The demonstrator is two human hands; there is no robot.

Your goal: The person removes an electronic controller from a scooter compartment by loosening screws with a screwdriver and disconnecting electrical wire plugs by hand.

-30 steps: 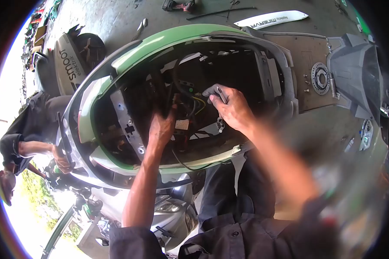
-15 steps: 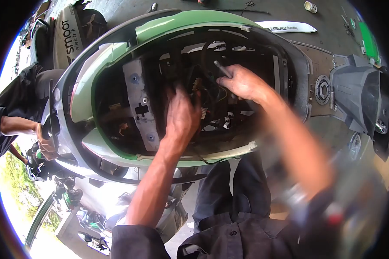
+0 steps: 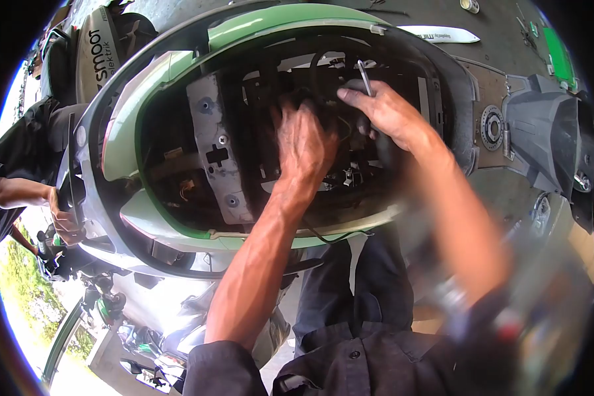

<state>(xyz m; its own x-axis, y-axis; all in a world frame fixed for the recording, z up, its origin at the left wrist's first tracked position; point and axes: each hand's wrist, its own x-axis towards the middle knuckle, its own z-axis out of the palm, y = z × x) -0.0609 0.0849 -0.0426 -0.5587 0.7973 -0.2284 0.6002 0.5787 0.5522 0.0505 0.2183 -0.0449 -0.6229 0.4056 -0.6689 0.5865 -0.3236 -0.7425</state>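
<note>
A scooter's green body shell [image 3: 290,25] surrounds a dark open bay with wiring and frame parts inside. My left hand [image 3: 303,142] reaches down into the middle of this bay, its fingers bent over the wiring. Shadow hides its fingertips and whatever lies between them. To its right, my right hand [image 3: 396,115] is closed around a slim metal rod-like tool [image 3: 363,77], whose bare end points up and away from me. The tool's other end is hidden under the hand. Left of my left hand, a grey metal bracket [image 3: 211,125] with bolt holes crosses the bay.
A grey grab rail [image 3: 94,198] rings the scooter's tail, where another person's hand [image 3: 65,221] rests. A white strip [image 3: 442,34] lies on the floor beyond the body. The brown footboard [image 3: 488,92] is at right, and another scooter [image 3: 99,49] stands upper left.
My left hand has moved right and bends deeper over the wiring. My right hand has shifted slightly right, and the tool has swung more upright. The view has shifted a little.
</note>
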